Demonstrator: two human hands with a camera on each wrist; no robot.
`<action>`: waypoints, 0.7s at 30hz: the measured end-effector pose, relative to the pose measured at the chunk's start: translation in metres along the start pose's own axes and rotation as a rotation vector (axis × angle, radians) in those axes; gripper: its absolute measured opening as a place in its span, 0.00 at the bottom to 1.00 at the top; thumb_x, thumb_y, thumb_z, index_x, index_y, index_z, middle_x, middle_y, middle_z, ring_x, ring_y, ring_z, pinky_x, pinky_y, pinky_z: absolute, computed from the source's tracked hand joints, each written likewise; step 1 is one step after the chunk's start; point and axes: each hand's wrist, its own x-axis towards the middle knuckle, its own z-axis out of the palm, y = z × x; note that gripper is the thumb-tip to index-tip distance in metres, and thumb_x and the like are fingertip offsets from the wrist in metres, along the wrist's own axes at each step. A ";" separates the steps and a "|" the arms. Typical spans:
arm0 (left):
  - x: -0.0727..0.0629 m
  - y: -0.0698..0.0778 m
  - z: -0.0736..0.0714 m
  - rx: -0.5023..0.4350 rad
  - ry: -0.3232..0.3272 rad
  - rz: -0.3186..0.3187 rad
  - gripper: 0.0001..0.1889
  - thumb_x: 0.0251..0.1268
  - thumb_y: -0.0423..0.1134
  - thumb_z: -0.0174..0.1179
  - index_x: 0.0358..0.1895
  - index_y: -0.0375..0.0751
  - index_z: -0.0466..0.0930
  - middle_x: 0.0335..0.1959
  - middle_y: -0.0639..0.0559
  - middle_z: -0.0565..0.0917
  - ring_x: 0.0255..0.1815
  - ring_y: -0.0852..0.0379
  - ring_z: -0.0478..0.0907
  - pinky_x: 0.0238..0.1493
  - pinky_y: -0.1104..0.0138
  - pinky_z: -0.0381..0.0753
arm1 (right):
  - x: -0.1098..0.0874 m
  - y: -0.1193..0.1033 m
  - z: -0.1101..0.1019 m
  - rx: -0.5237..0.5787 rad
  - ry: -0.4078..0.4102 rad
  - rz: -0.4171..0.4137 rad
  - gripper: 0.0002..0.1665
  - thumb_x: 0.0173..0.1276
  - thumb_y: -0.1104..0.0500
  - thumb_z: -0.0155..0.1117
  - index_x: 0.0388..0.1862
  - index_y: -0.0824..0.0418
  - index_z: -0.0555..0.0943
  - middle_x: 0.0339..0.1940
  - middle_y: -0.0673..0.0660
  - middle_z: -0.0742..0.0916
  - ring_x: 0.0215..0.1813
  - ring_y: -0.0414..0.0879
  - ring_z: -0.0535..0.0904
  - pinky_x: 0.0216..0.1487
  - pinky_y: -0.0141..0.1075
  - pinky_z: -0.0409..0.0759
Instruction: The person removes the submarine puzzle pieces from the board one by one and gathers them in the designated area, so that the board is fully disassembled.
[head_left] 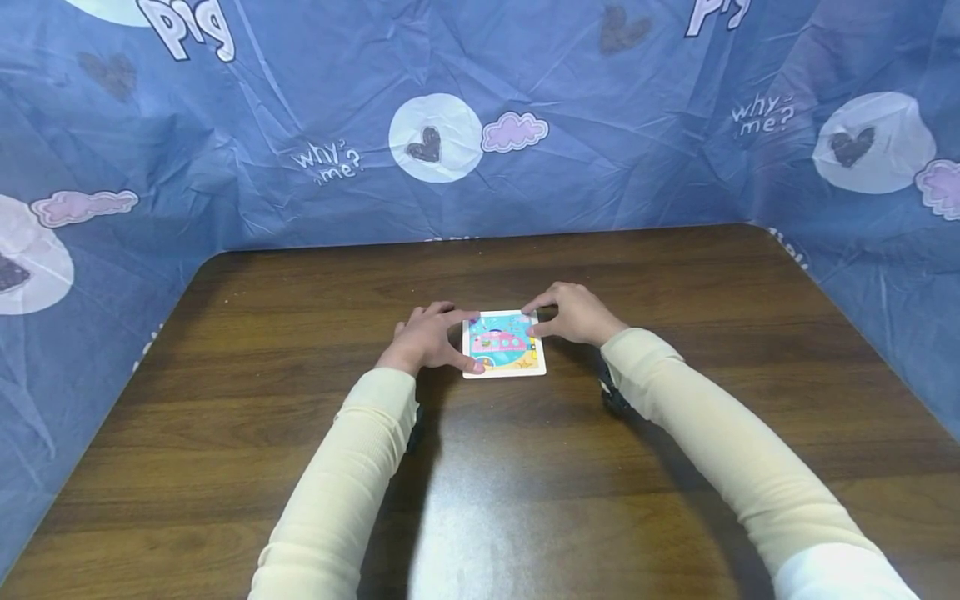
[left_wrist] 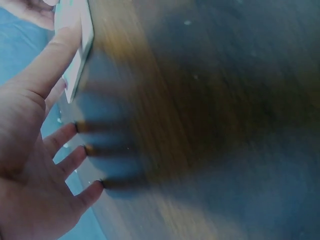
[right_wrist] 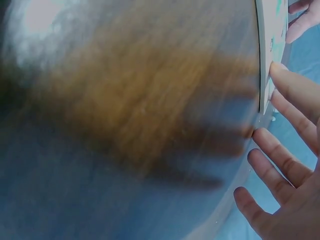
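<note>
Submarine picture board [head_left: 498, 342] looked light, stiff, slick; I judged opposite edges the best hold. Left hand [head_left: 427, 340] and right hand [head_left: 579, 315], fingers spread, merely touched it.

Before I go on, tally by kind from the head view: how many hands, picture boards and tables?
Hands: 2 (left hand, right hand)
Submarine picture board: 1
Brown wood-grain table: 1
Total: 4
</note>
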 end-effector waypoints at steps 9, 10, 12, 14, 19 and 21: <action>0.001 -0.003 0.001 -0.003 0.002 0.004 0.49 0.53 0.59 0.76 0.79 0.60 0.63 0.82 0.45 0.53 0.79 0.38 0.51 0.72 0.39 0.56 | 0.001 -0.001 0.002 0.068 0.002 0.032 0.22 0.65 0.54 0.76 0.58 0.55 0.87 0.67 0.60 0.81 0.74 0.59 0.67 0.75 0.54 0.61; 0.001 -0.003 0.002 -0.004 0.004 0.004 0.49 0.53 0.59 0.76 0.79 0.60 0.63 0.82 0.45 0.53 0.79 0.38 0.51 0.71 0.39 0.56 | 0.001 -0.001 0.002 0.071 0.002 0.035 0.22 0.65 0.54 0.77 0.58 0.55 0.87 0.67 0.60 0.80 0.73 0.59 0.67 0.75 0.54 0.62; 0.001 -0.003 0.002 -0.004 0.007 0.005 0.49 0.53 0.59 0.76 0.79 0.60 0.63 0.82 0.45 0.53 0.79 0.38 0.51 0.71 0.40 0.56 | 0.002 -0.001 0.003 0.075 0.004 0.036 0.22 0.64 0.55 0.77 0.57 0.55 0.87 0.67 0.61 0.80 0.72 0.59 0.69 0.74 0.54 0.63; 0.001 -0.003 0.002 -0.004 0.007 0.007 0.49 0.53 0.59 0.76 0.79 0.60 0.63 0.82 0.44 0.53 0.79 0.38 0.51 0.72 0.40 0.56 | 0.002 -0.002 0.003 0.078 0.012 0.033 0.21 0.63 0.56 0.78 0.55 0.56 0.87 0.65 0.60 0.81 0.70 0.58 0.70 0.73 0.53 0.65; 0.000 -0.001 0.001 0.002 -0.010 -0.002 0.49 0.55 0.58 0.76 0.80 0.59 0.61 0.83 0.44 0.52 0.80 0.38 0.49 0.74 0.40 0.53 | 0.004 -0.002 0.003 0.079 0.039 0.018 0.21 0.60 0.58 0.80 0.53 0.58 0.86 0.58 0.60 0.83 0.64 0.57 0.75 0.69 0.51 0.69; 0.000 0.000 0.000 0.006 -0.015 -0.004 0.48 0.56 0.58 0.75 0.80 0.59 0.61 0.83 0.44 0.52 0.80 0.37 0.49 0.74 0.40 0.53 | 0.004 -0.001 0.003 0.068 0.046 0.008 0.21 0.60 0.58 0.80 0.52 0.59 0.85 0.56 0.61 0.83 0.62 0.56 0.76 0.67 0.50 0.70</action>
